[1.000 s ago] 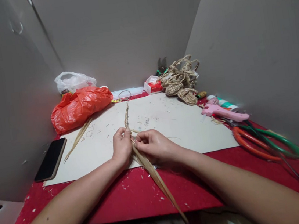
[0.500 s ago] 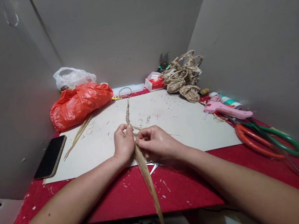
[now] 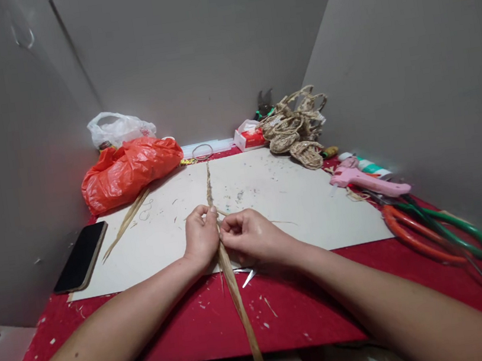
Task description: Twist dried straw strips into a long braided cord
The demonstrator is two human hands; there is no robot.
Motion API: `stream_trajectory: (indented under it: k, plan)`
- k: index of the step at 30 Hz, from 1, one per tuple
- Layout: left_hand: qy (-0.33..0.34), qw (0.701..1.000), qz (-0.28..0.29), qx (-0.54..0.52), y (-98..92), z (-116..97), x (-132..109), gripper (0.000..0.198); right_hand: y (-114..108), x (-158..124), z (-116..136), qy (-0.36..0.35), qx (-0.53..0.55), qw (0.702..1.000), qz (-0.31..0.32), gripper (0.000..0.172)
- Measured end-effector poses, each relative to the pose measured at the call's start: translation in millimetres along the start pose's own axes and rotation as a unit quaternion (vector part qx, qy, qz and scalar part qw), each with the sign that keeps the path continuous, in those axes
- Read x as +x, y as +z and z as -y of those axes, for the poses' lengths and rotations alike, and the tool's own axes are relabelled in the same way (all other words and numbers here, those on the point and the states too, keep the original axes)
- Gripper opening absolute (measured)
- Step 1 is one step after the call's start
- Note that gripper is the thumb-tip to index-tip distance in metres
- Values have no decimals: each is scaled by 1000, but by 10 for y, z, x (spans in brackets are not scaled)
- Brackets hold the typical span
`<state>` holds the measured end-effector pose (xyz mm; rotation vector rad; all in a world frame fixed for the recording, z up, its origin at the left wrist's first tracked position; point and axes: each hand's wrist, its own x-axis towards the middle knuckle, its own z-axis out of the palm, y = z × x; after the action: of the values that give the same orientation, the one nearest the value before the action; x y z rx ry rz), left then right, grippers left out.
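A thin braid of dried plant fibre [image 3: 209, 185] runs away from me over the white board [image 3: 312, 212]. My left hand [image 3: 201, 234] pinches it between thumb and forefinger where the braiding ends. Close beside it on the right, my right hand [image 3: 248, 234] has its fingers closed on the fibre strands just below that spot. Loose tan strands [image 3: 239, 300] hang from between the hands, across the table's front edge. Partly hidden below my right hand are small scissors [image 3: 249, 278], with the silvery tips showing.
Left: a black phone [image 3: 82, 256], spare fibre strips [image 3: 126, 223] and an orange plastic bag [image 3: 132, 169]. Back right: a heap of coiled braided rope [image 3: 294, 128] and a tissue box [image 3: 249, 137]. Right: a pink glue gun [image 3: 369, 179] and orange-and-green-handled tools [image 3: 423, 232]. Grey walls enclose the table.
The camera view has shifted slightly. Both hands keep their pinch at the end of the braid, and a thin strand now hangs apart beside the loose bundle.
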<state>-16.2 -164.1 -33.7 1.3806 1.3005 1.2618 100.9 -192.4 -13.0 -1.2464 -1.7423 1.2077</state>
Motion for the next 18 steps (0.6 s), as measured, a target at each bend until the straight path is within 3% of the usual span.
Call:
stream_trajectory:
  k: [5, 12, 15, 18]
  plan:
    - [-1, 1000, 11, 1, -7, 1, 5, 24, 23, 7, 4, -71, -108, 990, -50, 18]
    - [-27, 999, 25, 8, -25, 17, -7, 25, -11, 21, -69, -49, -205, 973, -98, 19]
    - [-44, 999, 21, -13, -19, 2, -9, 25, -97, 29, -73, -38, -163, 980, -106, 17]
    - [-56, 998, 20, -31, -6, -23, -9, 24, -197, 31, 17, -36, -15, 991, -126, 13]
